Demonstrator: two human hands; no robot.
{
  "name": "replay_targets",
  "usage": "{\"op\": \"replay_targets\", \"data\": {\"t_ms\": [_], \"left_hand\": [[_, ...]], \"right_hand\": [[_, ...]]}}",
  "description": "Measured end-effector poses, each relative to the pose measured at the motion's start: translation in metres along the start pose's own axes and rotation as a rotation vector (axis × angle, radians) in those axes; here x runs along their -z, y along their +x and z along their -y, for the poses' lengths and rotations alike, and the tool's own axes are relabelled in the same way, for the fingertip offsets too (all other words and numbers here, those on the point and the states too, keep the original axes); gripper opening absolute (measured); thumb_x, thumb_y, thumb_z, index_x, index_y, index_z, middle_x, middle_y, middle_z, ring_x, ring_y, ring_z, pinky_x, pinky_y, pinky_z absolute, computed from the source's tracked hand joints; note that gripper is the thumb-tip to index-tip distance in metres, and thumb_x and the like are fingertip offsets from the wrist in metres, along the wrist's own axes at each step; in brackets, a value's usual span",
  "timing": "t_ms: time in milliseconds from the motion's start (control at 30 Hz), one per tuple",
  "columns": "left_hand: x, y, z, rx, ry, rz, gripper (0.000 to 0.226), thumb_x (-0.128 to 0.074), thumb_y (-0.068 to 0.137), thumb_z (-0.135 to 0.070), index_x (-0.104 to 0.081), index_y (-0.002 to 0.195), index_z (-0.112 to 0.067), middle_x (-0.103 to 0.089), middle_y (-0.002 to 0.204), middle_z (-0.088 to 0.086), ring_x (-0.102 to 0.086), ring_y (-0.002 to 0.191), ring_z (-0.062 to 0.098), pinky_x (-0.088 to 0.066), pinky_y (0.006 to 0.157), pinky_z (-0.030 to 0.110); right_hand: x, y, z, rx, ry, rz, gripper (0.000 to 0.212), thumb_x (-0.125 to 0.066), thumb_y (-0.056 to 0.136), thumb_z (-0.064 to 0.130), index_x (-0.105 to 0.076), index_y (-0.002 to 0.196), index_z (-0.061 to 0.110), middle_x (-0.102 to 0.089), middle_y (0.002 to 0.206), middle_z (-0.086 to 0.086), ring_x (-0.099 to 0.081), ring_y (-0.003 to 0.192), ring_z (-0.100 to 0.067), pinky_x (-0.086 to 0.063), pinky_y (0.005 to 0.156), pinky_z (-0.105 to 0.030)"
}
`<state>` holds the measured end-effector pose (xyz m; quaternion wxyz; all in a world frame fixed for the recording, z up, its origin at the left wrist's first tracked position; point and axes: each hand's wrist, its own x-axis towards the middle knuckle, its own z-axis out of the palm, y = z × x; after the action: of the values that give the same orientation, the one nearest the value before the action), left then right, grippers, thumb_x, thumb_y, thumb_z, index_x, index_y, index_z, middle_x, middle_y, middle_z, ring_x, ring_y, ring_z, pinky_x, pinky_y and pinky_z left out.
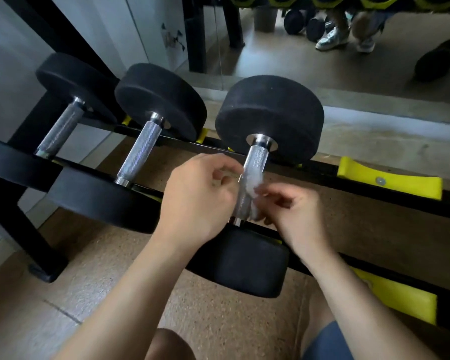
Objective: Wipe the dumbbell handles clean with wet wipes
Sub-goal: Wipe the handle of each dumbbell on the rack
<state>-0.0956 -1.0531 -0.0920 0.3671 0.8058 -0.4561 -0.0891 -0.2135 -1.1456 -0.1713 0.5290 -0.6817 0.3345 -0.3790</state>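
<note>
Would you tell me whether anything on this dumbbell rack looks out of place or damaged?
Nothing stands out. The dumbbells sit evenly on the rack; the left hand and right hand hold the wipe against one handle.

Three dumbbells lie side by side on a black rack (322, 167) with yellow pads (390, 178). Both hands meet at the metal handle (257, 157) of the rightmost dumbbell (269, 118). A white wipe (253, 184) clings to the handle's lower half. The left hand (200, 196) and the right hand (294, 211) pinch it from either side with curled fingers. The middle dumbbell (161, 100) and the left dumbbell (73, 79) lie untouched.
</note>
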Motion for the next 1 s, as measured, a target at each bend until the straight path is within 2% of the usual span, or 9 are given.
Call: {"op": "replay_targets", "data": {"t_ms": [133, 233, 300, 433, 467, 600, 733, 867, 1000], "left_hand": [[0.001, -0.001, 0.003, 0.042, -0.054, -0.042, 0.025, -0.059, 0.076, -0.013, -0.07, 0.073, -0.035, -0.065, 0.072, -0.016, -0.058, 0.069, -0.002, -0.041, 0.061, 0.015], [0.001, -0.001, 0.005, 0.065, -0.084, -0.049, 0.023, -0.059, 0.077, -0.015, -0.071, 0.072, -0.033, -0.061, 0.06, -0.016, -0.053, 0.057, -0.001, -0.036, 0.056, 0.014], [0.001, -0.002, 0.004, 0.073, -0.07, -0.033, 0.023, -0.058, 0.079, -0.015, -0.071, 0.073, -0.033, -0.058, 0.054, -0.019, -0.05, 0.052, -0.002, -0.032, 0.051, 0.009], [0.002, -0.001, 0.001, 0.102, -0.085, -0.042, 0.019, -0.05, 0.065, -0.03, -0.068, 0.067, -0.035, -0.057, 0.052, -0.017, -0.049, 0.05, -0.001, -0.033, 0.05, 0.011], [0.002, -0.001, 0.001, 0.105, -0.084, -0.041, 0.019, -0.051, 0.065, -0.03, -0.069, 0.067, -0.035, -0.058, 0.053, -0.015, -0.05, 0.051, 0.0, -0.034, 0.05, 0.012], [0.002, -0.001, 0.001, 0.1, -0.059, -0.009, 0.023, -0.057, 0.077, -0.017, -0.072, 0.072, -0.034, -0.056, 0.051, -0.018, -0.049, 0.049, 0.0, -0.033, 0.049, 0.012], [0.002, 0.001, -0.003, 0.112, 0.045, 0.068, 0.023, -0.064, 0.08, -0.018, -0.077, 0.09, -0.035, -0.069, 0.079, -0.017, -0.063, 0.081, 0.005, -0.048, 0.074, 0.022], [0.002, 0.002, -0.006, 0.079, 0.114, 0.126, 0.026, -0.061, 0.082, -0.017, -0.075, 0.098, -0.031, -0.073, 0.093, -0.008, -0.065, 0.094, 0.015, -0.052, 0.084, 0.031], [0.004, 0.009, -0.006, 0.011, 0.137, 0.207, 0.023, -0.062, 0.084, -0.024, -0.072, 0.104, -0.032, -0.072, 0.09, -0.007, -0.065, 0.094, 0.016, -0.052, 0.083, 0.035]], "right_hand": [[0.005, 0.0, 0.014, 0.112, -0.224, 0.377, 0.017, -0.08, 0.076, 0.016, -0.076, 0.076, 0.032, -0.071, 0.072, 0.017, -0.066, 0.07, 0.002, -0.051, 0.067, -0.017], [0.006, 0.025, 0.018, 0.365, -0.413, 0.239, 0.011, -0.075, 0.078, 0.017, -0.079, 0.088, 0.02, -0.07, 0.073, 0.007, -0.061, 0.064, -0.004, -0.045, 0.057, -0.016], [0.014, 0.032, 0.019, 0.345, -0.396, 0.158, 0.014, -0.073, 0.081, 0.014, -0.078, 0.093, 0.02, -0.07, 0.075, 0.007, -0.059, 0.063, 0.0, -0.04, 0.057, -0.009], [0.01, 0.011, 0.022, 0.274, -0.428, 0.64, 0.015, -0.077, 0.081, 0.016, -0.079, 0.091, 0.027, -0.075, 0.083, 0.011, -0.066, 0.077, 0.004, -0.047, 0.068, -0.013], [0.009, 0.015, 0.023, 0.314, -0.456, 0.617, 0.015, -0.076, 0.081, 0.016, -0.079, 0.092, 0.026, -0.074, 0.081, 0.011, -0.066, 0.073, 0.002, -0.046, 0.065, -0.013], [0.015, 0.051, 0.028, 0.338, -0.442, 0.179, 0.016, -0.07, 0.083, 0.011, -0.078, 0.093, 0.02, -0.072, 0.075, 0.005, -0.062, 0.063, -0.009, -0.046, 0.057, -0.022], [0.007, 0.022, 0.026, 0.409, -0.56, 0.591, 0.014, -0.066, 0.083, 0.025, -0.078, 0.083, 0.019, -0.07, 0.071, 0.003, -0.063, 0.066, -0.01, -0.048, 0.061, -0.027], [0.015, 0.054, 0.025, 0.521, -0.612, 0.167, 0.022, -0.058, 0.086, 0.022, -0.077, 0.08, 0.013, -0.07, 0.071, -0.003, -0.064, 0.066, -0.023, -0.046, 0.062, -0.03], [0.0, 0.031, 0.018, 0.536, -0.616, 0.252, 0.022, -0.056, 0.084, 0.021, -0.074, 0.081, 0.01, -0.068, 0.074, -0.006, -0.064, 0.069, -0.027, -0.05, 0.058, -0.035]]}}
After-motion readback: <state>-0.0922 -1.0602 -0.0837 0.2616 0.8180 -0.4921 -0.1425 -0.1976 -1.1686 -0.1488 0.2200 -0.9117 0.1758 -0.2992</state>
